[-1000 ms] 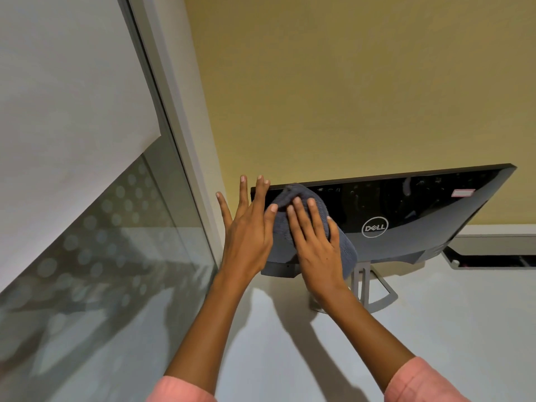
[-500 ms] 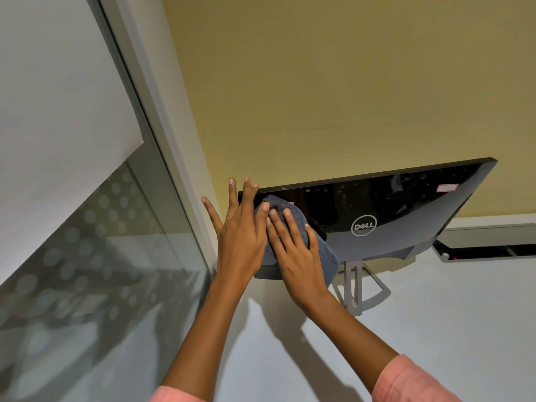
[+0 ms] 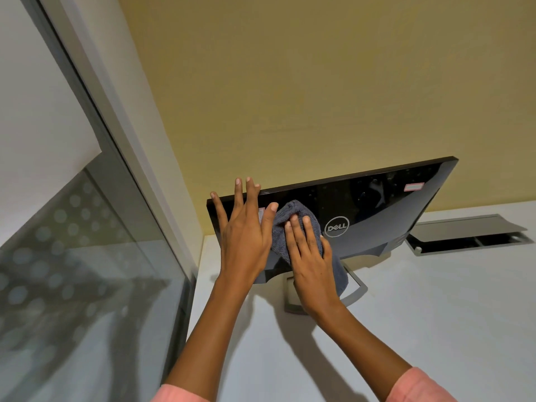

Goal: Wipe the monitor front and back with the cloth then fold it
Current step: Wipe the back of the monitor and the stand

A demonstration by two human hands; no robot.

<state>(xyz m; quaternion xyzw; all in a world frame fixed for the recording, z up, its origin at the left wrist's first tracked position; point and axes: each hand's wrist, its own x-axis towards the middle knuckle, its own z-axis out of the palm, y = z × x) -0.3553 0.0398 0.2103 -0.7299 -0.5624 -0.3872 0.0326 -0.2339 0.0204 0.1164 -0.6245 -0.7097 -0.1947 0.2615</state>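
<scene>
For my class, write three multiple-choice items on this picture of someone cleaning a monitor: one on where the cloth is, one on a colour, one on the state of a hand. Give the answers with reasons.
1. Where is the cloth?
A. On the desk
B. Pressed to the monitor's back, left of the logo
C. Draped over the stand

2. What colour is the wall behind the monitor?
A. Yellow
B. Blue
C. Red

3. What is the left hand doing?
A. Gripping the cloth
B. Resting flat and open on the monitor
C. Hanging off the desk

Answers:
1 B: the cloth lies under the right hand on the monitor, beside the logo.
2 A: the wall is yellow.
3 B: the left hand has its fingers spread against the panel.
</scene>
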